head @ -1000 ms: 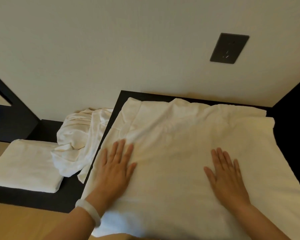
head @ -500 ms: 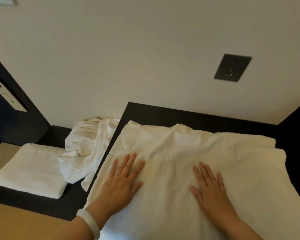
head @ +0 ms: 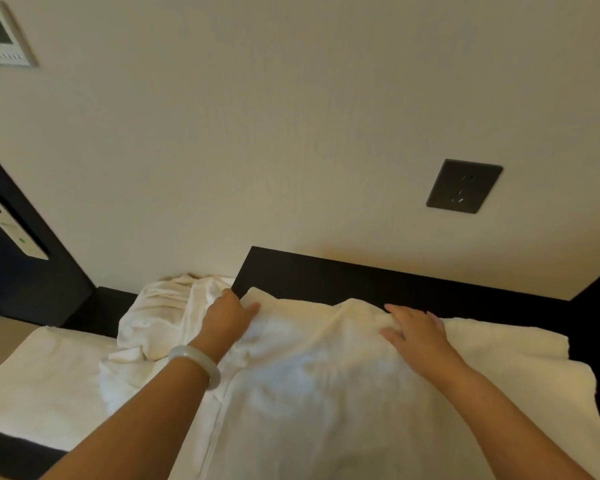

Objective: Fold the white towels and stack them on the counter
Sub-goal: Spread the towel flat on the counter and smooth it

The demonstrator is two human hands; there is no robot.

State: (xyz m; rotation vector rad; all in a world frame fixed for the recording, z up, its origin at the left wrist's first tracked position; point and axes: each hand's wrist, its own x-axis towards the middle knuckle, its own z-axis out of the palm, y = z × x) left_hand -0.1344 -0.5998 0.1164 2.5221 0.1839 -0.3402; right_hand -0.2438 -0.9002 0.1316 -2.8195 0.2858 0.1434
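nearest me, both forearms reach out over the spread towel (head: 309, 403), which lies open on the dark desk (head: 326, 275) and covers most of it. its near part runs out of my view at the bottom. a pale bracelet (head: 196, 363) sits on the left wrist.

further out, the left hand (head: 227, 315) is at the towel's far left corner. the thumb lies on top of the cloth and the other fingers curl over the edge out of sight, so i read it as pinching that corner. the right hand (head: 418, 332) rests on the bunched ridge along the far edge, its fingers (head: 395, 310) spread and nearly straight, pressing rather than gripping.

off to the left, on a lower dark surface, a crumpled towel (head: 160, 320) slumps against the desk's side and partly onto a folded towel (head: 39, 372). beyond it all, a dark wall socket (head: 464, 186).

my worry is that the far edge is rucked up between the hands, not straight. if the left corner gets pulled toward me while the right only presses, i'd expect the fold to come over skewed, with wrinkles trapped inside and corners off. the left arm also passes just beside the crumpled towel, so a wide sweep could drag it further onto the folded one. the cloth is limp, and a one-corner lift will sag.
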